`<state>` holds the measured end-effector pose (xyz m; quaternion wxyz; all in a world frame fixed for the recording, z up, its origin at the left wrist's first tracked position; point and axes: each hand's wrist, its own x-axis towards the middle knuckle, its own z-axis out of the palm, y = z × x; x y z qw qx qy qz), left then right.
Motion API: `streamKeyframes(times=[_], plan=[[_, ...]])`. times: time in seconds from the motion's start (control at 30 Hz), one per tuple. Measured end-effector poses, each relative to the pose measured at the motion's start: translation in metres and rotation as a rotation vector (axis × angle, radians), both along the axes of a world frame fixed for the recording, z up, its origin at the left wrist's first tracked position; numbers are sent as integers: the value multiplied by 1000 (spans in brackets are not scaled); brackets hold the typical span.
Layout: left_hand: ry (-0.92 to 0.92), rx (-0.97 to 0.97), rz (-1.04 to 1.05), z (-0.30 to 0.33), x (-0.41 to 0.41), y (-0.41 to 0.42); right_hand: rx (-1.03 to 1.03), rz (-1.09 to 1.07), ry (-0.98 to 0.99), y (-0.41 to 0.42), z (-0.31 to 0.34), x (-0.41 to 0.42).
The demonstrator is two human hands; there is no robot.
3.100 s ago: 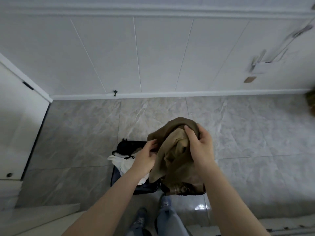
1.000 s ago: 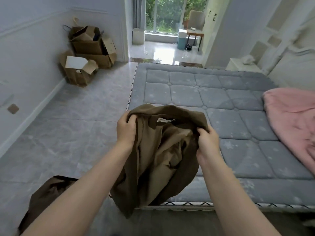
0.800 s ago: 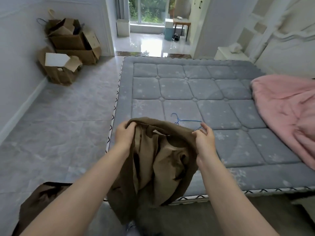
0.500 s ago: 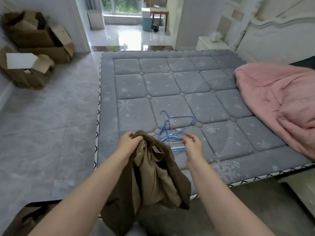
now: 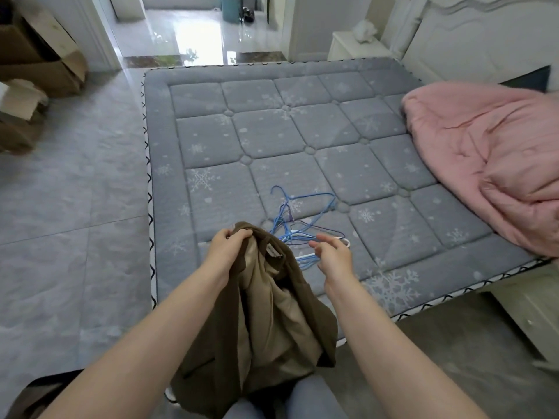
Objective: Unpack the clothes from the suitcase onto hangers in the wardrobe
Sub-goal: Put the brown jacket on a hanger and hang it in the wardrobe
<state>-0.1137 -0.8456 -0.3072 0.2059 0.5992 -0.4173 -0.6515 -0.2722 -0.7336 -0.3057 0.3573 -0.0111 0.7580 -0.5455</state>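
brown jacket with tan lining (image 5: pixel 266 322) hanging from left hand (image 5: pixel 225 252), collar bunched in curled fingers, cloth draping down over jeans-clad knees (image 5: pixel 314 400). right hand (image 5: pixel 331 257) loose and holding nothing, fingers half spread just above tangle of blue and purple wire hangers (image 5: pixel 298 225) lying on grey quilted snowflake mattress (image 5: pixel 211 140) near its front edge. pink crumpled duvet (image 5: pixel 490 158) heaped at right side of bed. cardboard boxes (image 5: pixel 33 71) stacked on grey tiled floor at far left.
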Motion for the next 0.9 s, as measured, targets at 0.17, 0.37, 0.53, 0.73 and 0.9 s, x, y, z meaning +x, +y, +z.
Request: streamKeyframes(times=[0.17,0.37,0.53,0.73,0.9], plan=[[-22,-29,-8,-9,-25,-10,-8,29,-20,-14,-15,-25],[-79,-3,31,-28,-71,-22,-8,106,-110,-41,-37,-74],[-128,78,140,-53,-108,-34,69,226,-120,-73,-67,-127],[-186,161,265,-94,-135,-53,225,500,-15,-122,-123,-180],[-177,282,379,-138,-143,-64,370,626,56,-158,-185,-212]])
